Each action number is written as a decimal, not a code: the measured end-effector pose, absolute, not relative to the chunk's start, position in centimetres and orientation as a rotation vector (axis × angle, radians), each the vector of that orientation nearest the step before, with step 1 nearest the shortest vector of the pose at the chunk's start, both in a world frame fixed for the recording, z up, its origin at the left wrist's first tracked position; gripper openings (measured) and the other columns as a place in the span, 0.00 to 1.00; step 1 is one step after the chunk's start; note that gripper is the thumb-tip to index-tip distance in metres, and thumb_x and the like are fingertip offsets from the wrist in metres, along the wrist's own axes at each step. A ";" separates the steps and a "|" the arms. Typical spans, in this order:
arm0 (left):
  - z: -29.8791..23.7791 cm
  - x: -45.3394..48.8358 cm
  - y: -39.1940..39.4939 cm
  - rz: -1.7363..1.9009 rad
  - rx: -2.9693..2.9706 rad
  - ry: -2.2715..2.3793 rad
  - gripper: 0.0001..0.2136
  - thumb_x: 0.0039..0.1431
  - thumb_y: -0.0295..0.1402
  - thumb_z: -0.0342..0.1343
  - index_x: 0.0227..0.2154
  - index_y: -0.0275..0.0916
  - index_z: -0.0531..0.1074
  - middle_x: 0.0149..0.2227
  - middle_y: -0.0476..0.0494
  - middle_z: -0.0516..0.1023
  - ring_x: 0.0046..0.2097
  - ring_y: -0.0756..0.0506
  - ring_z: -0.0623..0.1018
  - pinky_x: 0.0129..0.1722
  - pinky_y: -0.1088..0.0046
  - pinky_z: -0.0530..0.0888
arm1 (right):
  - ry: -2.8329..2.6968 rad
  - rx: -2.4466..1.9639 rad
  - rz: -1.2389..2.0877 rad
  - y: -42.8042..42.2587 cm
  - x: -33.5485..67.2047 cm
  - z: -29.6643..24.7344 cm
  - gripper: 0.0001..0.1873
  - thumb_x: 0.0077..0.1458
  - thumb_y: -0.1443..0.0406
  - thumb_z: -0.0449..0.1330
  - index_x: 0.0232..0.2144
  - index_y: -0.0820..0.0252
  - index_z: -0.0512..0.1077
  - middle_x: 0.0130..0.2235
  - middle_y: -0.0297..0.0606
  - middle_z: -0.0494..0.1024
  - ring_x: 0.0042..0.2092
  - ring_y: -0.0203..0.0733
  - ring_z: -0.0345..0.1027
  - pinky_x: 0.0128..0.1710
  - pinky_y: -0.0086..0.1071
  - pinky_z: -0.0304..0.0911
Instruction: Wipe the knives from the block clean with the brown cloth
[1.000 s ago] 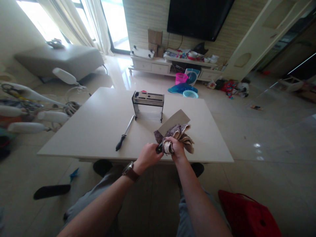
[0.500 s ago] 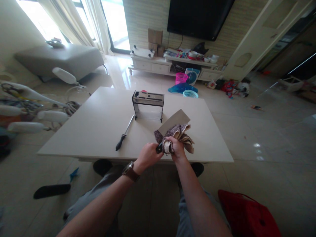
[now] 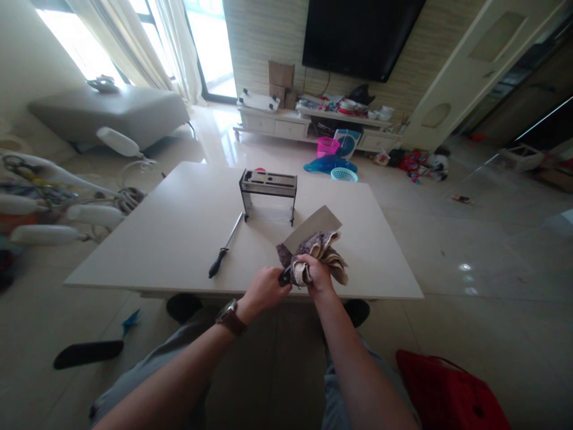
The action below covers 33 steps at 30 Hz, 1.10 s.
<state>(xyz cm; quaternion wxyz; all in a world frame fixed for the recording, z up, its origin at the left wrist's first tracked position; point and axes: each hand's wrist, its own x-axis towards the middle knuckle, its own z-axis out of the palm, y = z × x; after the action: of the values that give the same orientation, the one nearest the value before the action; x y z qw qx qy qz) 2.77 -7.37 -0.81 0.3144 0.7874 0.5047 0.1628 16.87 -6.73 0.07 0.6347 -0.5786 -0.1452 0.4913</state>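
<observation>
Grip: left hand [image 3: 264, 291] closed round the black handle [image 3: 285, 276] of a cleaver [image 3: 313, 226], knuckles up. Right hand [image 3: 316, 278] bunched tight on a mottled brown cloth [image 3: 320, 254], pressing it to the blade just ahead of the handle. The two hands sit side by side, touching or very nearly.

Cleaver: broad pale blade slanting up and away to the right of the grip, far half bare beyond the cloth. It appears held over the near part of the table [image 3: 179, 239] rather than laid on it.

Cloth: wrapped over the blade's near half, loose corners hanging right of the right hand.

Beyond the grip: knife block [image 3: 267, 190], upright. Left of the grip, well apart: sharpening steel [image 3: 225, 248], flat on the table, black handle nearest the person.

Behind the grip: wristwatch [image 3: 230, 316] on the left wrist. Low and right, on the floor: red bag [image 3: 447, 388].

Handling note, as a judgement: the wipe looks safest with a thick fold of cloth between fingers and edge, pinched over the spine and drawn away from the handle, the left wrist locked so the blade cannot twist. Which way the edge faces cannot be told from here, so a slow stroke seems wise.
</observation>
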 end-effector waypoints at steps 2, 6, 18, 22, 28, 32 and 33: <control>-1.4 2.2 -7.5 0.424 2.045 1.288 0.06 0.52 0.31 0.55 0.23 0.37 0.72 0.22 0.44 0.72 0.25 0.50 0.65 0.29 0.71 0.56 | -0.247 -1.358 1.153 -6.8 16.6 0.0 0.12 0.29 0.68 0.70 0.21 0.60 0.72 0.25 0.32 0.78 0.28 0.40 0.73 0.28 0.32 0.69; -2.7 0.3 -7.7 0.366 2.008 1.270 0.07 0.53 0.32 0.54 0.22 0.37 0.71 0.22 0.47 0.69 0.25 0.50 0.63 0.29 0.71 0.55 | -0.161 -1.351 1.158 -6.4 16.5 -0.5 0.12 0.28 0.71 0.69 0.22 0.61 0.74 0.24 0.32 0.78 0.27 0.41 0.74 0.27 0.32 0.69; -1.9 -5.3 -6.8 0.182 2.131 1.336 0.06 0.53 0.32 0.56 0.24 0.38 0.73 0.25 0.44 0.73 0.28 0.48 0.68 0.30 0.70 0.54 | -0.011 -1.248 1.037 -4.8 16.4 -1.4 0.14 0.27 0.73 0.70 0.24 0.61 0.75 0.27 0.33 0.81 0.29 0.41 0.75 0.29 0.32 0.72; -1.9 -4.9 -6.4 0.213 2.058 1.273 0.09 0.53 0.35 0.56 0.22 0.37 0.69 0.22 0.49 0.68 0.26 0.50 0.65 0.28 0.71 0.54 | 0.005 -1.254 1.015 -4.5 16.2 -1.7 0.14 0.29 0.73 0.70 0.24 0.61 0.75 0.26 0.32 0.80 0.28 0.40 0.75 0.29 0.31 0.71; -2.8 -3.9 -6.3 0.296 1.824 1.117 0.08 0.52 0.38 0.56 0.27 0.38 0.67 0.23 0.52 0.67 0.25 0.50 0.67 0.26 0.74 0.58 | -0.055 -1.227 1.016 -4.4 16.4 -1.4 0.14 0.29 0.72 0.70 0.24 0.62 0.75 0.26 0.33 0.80 0.28 0.40 0.75 0.29 0.31 0.71; -3.1 -3.2 -6.8 0.199 1.694 1.127 0.10 0.52 0.41 0.56 0.27 0.39 0.65 0.21 0.52 0.67 0.22 0.49 0.66 0.22 0.74 0.58 | -0.107 -1.197 1.021 -5.0 16.5 -1.2 0.15 0.28 0.71 0.71 0.25 0.62 0.76 0.28 0.34 0.82 0.29 0.40 0.75 0.30 0.31 0.71; -3.3 -3.0 -7.0 0.205 1.724 1.140 0.11 0.51 0.41 0.57 0.25 0.39 0.65 0.21 0.52 0.66 0.22 0.50 0.65 0.23 0.74 0.58 | -0.122 -1.191 1.027 -5.3 16.7 -1.2 0.15 0.28 0.71 0.71 0.25 0.62 0.76 0.29 0.34 0.82 0.29 0.40 0.75 0.30 0.31 0.71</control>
<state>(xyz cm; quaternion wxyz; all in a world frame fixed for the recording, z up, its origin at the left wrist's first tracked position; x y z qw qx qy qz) -3.04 -6.96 -3.25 0.5075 0.7151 0.4730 0.0852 16.65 -5.27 -1.19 0.7049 -0.5355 -0.0548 0.4619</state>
